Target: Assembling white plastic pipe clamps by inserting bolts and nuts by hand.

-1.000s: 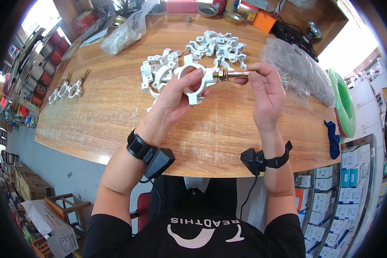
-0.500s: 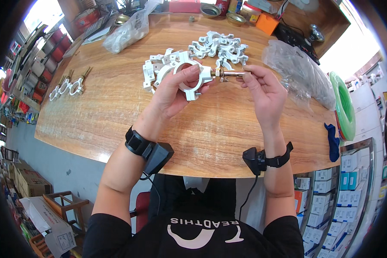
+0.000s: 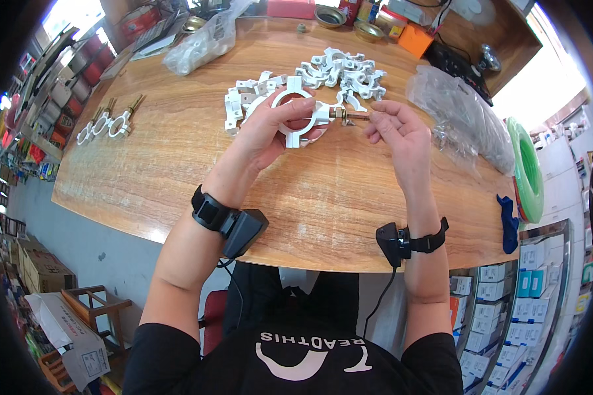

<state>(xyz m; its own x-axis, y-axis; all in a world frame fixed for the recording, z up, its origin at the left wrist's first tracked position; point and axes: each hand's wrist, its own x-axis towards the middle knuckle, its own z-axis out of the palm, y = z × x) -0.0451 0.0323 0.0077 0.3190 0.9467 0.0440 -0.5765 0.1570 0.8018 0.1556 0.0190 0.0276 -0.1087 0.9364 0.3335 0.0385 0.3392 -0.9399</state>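
Observation:
My left hand (image 3: 275, 125) is closed around a white ring-shaped pipe clamp (image 3: 294, 84), held above the table. From the clamp's right side a brass-coloured threaded bolt (image 3: 356, 116) sticks out, with a nut (image 3: 339, 113) close to the ring. The fingertips of my right hand (image 3: 402, 128) pinch the bolt's far end. Behind my left hand lie loose white clamp parts (image 3: 234, 108), and a bigger heap of white clamp halves (image 3: 342, 69) sits farther back. At the table's left, several clamps with bolts fitted (image 3: 120, 125) lie in a row.
A clear plastic bag (image 3: 464, 115) lies to the right, beside a coil of green tubing (image 3: 527, 171) and a dark blue cloth item (image 3: 508, 224). Another clear bag (image 3: 204, 49) is at the back left. Metal bowls (image 3: 329, 16) and an orange box (image 3: 416, 41) stand along the back.
The shiny sleeve-like length seen on the bolt before now appears as a thinner shaft. My right hand has shifted slightly left; the clamp stays in my left hand.

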